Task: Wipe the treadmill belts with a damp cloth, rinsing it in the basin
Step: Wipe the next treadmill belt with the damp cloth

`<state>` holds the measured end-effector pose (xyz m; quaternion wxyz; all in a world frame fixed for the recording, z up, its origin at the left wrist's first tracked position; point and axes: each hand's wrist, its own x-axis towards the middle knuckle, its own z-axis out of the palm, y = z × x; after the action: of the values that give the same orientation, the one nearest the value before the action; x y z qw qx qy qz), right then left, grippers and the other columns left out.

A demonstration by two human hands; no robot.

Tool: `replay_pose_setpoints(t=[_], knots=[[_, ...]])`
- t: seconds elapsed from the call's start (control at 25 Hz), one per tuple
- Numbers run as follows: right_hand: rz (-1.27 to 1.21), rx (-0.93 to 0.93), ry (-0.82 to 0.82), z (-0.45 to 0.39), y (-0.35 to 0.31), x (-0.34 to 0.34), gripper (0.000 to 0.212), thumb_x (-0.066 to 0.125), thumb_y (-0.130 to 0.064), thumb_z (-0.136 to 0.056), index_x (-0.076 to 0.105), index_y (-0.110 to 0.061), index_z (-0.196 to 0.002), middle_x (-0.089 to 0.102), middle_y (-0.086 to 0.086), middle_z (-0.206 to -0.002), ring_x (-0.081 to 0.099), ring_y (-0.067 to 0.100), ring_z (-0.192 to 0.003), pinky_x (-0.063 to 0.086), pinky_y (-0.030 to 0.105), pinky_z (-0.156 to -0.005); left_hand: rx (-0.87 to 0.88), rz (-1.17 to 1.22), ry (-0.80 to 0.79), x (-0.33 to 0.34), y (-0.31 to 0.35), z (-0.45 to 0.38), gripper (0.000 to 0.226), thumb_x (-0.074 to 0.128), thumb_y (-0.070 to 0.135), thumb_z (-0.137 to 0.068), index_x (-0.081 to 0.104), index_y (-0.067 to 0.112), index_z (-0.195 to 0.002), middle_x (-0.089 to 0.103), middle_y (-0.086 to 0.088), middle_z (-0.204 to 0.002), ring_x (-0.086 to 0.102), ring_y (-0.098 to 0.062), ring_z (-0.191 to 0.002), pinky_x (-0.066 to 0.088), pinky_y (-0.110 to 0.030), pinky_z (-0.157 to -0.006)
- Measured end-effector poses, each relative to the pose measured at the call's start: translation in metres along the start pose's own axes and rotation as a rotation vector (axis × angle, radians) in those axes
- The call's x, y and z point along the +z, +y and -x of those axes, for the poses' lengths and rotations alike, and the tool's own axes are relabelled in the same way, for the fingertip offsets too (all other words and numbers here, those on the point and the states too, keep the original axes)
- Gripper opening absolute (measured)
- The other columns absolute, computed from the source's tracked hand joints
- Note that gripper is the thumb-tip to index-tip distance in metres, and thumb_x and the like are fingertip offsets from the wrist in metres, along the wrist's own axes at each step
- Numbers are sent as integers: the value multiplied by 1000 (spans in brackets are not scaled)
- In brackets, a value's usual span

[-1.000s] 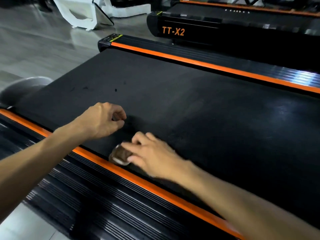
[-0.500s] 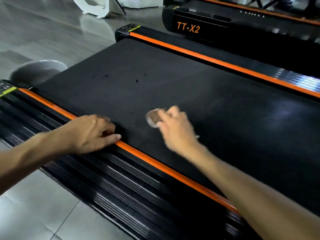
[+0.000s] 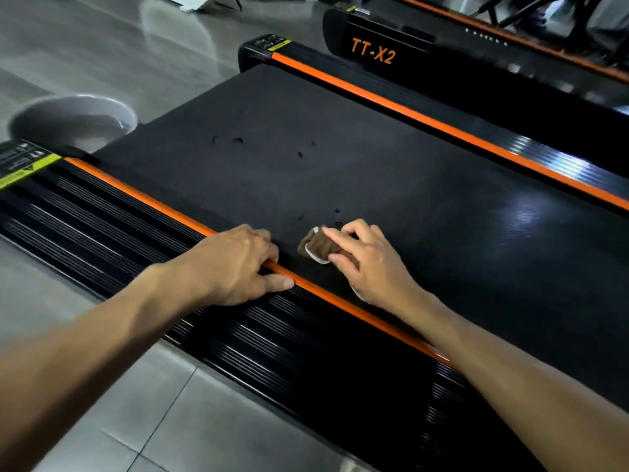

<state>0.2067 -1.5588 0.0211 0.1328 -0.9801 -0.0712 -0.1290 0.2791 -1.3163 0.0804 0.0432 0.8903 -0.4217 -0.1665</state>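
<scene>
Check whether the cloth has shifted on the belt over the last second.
Yes. The cloth went out from the near orange rail toward mid-belt, then came back; it now lies close to the rail again, under the right hand.

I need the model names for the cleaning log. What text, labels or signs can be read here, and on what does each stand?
"TT-X2": orange letters on the black end cover of the next treadmill.
Yellow-green warning label on the near treadmill's rear corner: print and arrow signs too blurred to read.
Small yellow-green sticker on the far rear corner cap: too small to read.
</scene>
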Motion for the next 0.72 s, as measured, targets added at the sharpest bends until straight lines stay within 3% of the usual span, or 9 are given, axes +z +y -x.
replay_pose_setpoints(t=[0.12,0.24,0.36,0.44,0.48,0.6,0.72], knots=[[-27,29,18,-15,19,-1,45,60,-28,-95,53,-22,-140,51,1,-116,47,19,-99,44,30,-84,0,18,18,3,-4,0,54,39,71,-86,58,27,-112,49,11,-108,44,-9,-105,44,-33,-93],[53,106,118,-40,79,-5,42,55,-29,-95,57,-18,-134,53,11,-114,51,33,-96,48,41,-83,-1,66,15,4,-9,-1,68,28,85,-75,57,34,-109,47,18,-104,43,-3,-101,44,-31,-92],[132,472,166,-71,159,-28,40,50,-31,-96,56,-16,-134,50,19,-120,51,43,-103,47,46,-88,0,89,-8,-2,-13,-4,64,29,87,-73,55,40,-107,45,23,-105,42,4,-101,42,-25,-90],[96,644,128,-86,166,-32,36,52,-30,-97,57,-17,-130,48,19,-123,50,43,-109,45,44,-90,3,141,-13,-1,-17,-5,56,34,89,-72,55,44,-98,45,26,-102,42,6,-101,41,-20,-87],[108,593,122,-90,154,-29,33,53,-29,-95,58,-17,-126,48,18,-121,50,42,-107,45,43,-89,10,164,6,2,-19,-7,53,37,90,-70,54,46,-94,46,27,-101,44,7,-101,41,-20,-85],[21,203,93,-77,88,-8,36,57,-24,-90,57,-18,-125,48,11,-115,49,34,-97,47,42,-83,13,192,28,8,-24,-9,39,45,88,-72,47,55,-92,46,28,-97,47,5,-97,45,-26,-81],[-155,-127,-89,-53,13,4,45,61,-23,-87,52,-25,-131,45,3,-115,45,27,-96,47,41,-81,-32,212,3,8,-24,-8,35,50,85,-72,45,59,-95,46,30,-98,48,6,-97,45,-24,-79]])
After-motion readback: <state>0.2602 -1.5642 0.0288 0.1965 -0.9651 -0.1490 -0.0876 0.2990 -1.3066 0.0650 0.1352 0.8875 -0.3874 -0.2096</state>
